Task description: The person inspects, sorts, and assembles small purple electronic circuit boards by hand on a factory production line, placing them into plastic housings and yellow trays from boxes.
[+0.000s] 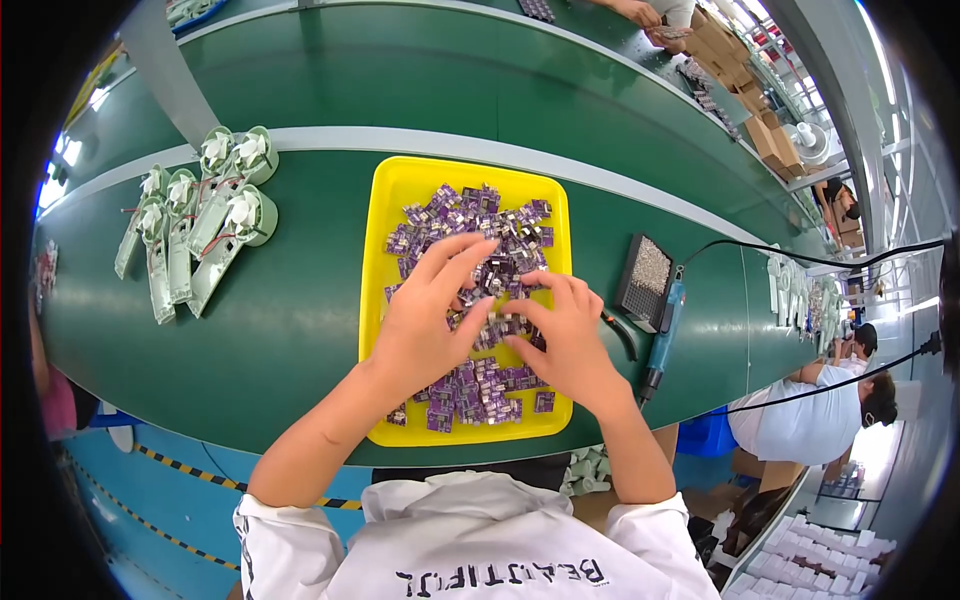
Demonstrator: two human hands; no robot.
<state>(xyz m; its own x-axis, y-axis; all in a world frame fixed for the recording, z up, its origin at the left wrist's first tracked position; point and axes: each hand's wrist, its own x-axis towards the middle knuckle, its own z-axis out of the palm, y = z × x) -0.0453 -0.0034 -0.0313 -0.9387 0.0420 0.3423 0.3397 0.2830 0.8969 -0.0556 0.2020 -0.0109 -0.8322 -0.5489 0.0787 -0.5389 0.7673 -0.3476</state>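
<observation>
A yellow tray (549,427) on the green bench holds a heap of small purple circuit boards (457,394) with silvery metal connectors. Both of my hands are over the middle of the heap, facing each other. My left hand (424,310) has its fingers and thumb apart, tips at the boards. Curved but spread, the fingers of my right hand (566,335) touch or hover just above the boards opposite. Neither hand shows a board clearly gripped; some boards between them are partly hidden by the fingers.
On the left lie several pale green fan housings (200,225) with wires. Right of the tray are a black box of small metal screws (648,278), a blue electric screwdriver (662,345) and tweezers (620,334). Other people (805,408) sit farther right along the green bench (300,300).
</observation>
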